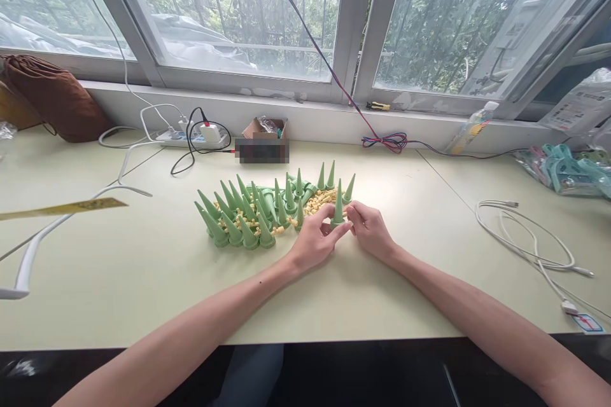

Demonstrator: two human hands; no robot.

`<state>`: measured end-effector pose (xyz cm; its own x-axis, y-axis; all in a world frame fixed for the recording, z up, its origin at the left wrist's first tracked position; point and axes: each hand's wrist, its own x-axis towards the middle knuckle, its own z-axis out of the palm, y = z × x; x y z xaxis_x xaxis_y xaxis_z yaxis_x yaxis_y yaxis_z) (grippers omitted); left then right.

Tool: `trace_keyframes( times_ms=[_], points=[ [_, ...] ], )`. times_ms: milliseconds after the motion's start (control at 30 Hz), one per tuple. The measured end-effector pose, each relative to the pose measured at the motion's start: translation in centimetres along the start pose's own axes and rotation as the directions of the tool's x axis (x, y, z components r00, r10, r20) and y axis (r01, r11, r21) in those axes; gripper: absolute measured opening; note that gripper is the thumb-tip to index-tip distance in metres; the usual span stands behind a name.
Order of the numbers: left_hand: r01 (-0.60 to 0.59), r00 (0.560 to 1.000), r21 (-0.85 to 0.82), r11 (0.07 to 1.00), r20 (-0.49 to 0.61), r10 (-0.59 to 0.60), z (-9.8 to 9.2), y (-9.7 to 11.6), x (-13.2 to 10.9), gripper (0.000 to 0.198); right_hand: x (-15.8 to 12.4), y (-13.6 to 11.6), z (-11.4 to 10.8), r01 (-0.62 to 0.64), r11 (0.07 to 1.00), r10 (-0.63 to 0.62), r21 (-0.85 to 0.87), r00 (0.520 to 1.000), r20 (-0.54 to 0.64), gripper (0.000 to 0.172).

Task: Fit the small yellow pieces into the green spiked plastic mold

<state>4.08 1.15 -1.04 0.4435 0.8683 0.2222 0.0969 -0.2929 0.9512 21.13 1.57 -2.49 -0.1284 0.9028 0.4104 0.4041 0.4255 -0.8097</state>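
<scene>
A cluster of several green plastic cones stands on the pale green table, with small yellow pieces scattered among them. My left hand and my right hand meet at one upright green cone at the cluster's right end. Both hands pinch its base with curled fingers, the left from the left side, the right from the right.
A power strip with cables, a small cardboard box, a brown bag, and a plastic bottle lie along the window sill. White cables coil at the right. Teal items in bags sit far right.
</scene>
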Motion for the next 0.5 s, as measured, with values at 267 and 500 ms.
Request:
trace_keyframes(
  times_ms=[267, 500],
  points=[
    [-0.068, 0.998, 0.065, 0.996, 0.001, 0.068, -0.1, 0.0, 0.0, 0.029, 0.0, 0.1, 0.2, -0.024, 0.997, 0.024, 0.069, 1.0, -0.008, 0.048],
    [-0.223, 0.974, 0.217, 0.95, 0.01, 0.227, -0.3, -0.9, 0.3, 0.019, 0.0, 0.4, 0.4, -0.082, 0.975, 0.075, 0.208, 0.996, 0.039, 0.05]
  ],
)
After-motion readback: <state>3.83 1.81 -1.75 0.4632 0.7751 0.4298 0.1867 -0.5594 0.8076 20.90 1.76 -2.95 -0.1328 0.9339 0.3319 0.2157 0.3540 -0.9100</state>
